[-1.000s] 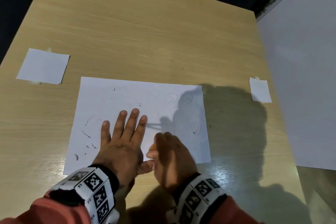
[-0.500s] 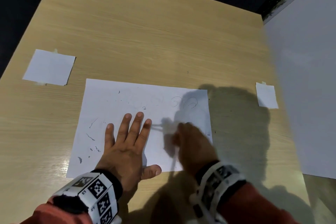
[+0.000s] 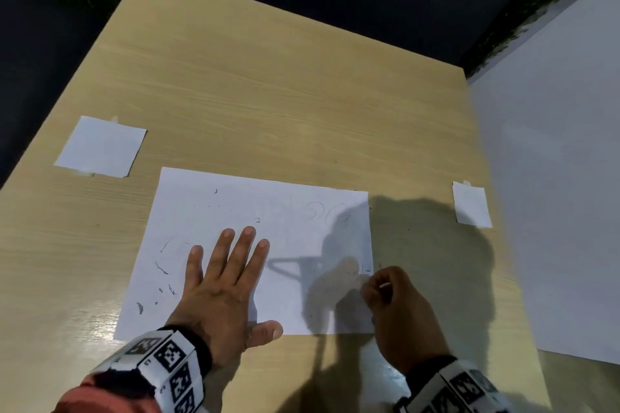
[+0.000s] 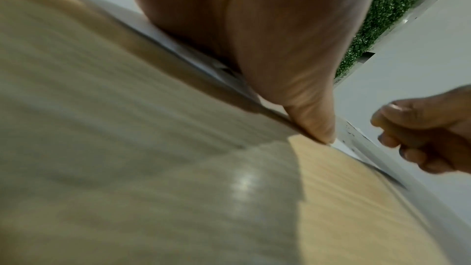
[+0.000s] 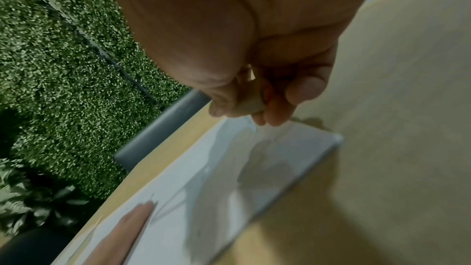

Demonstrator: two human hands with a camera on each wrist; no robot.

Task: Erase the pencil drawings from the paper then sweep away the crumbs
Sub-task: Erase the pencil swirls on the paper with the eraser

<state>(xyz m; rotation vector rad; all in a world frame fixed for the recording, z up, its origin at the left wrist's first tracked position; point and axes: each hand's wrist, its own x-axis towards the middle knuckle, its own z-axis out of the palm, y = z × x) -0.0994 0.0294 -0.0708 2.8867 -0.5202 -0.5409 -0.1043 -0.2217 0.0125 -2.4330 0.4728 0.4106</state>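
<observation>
A white sheet of paper (image 3: 275, 211) lies on the wooden table (image 3: 268, 94). Faint pencil curls (image 3: 322, 211) remain near its far right corner, and dark eraser crumbs (image 3: 161, 270) are scattered over its left half. My left hand (image 3: 224, 282) presses flat on the sheet with fingers spread and the thumb (image 4: 313, 120) at the near edge. My right hand (image 3: 392, 298) sits at the paper's right edge, fingers curled round a small pale eraser (image 5: 251, 104) whose end touches the sheet (image 5: 203, 178).
A small white paper square (image 3: 102, 147) is taped to the table at the left, a smaller one (image 3: 471, 204) at the right. A large white board (image 3: 553, 178) borders the table's right side. A dark seat and green hedge lie beyond the far edge.
My right hand has swept rightward across the sheet from beside the left hand to the right edge. The left hand has stayed flat on the paper.
</observation>
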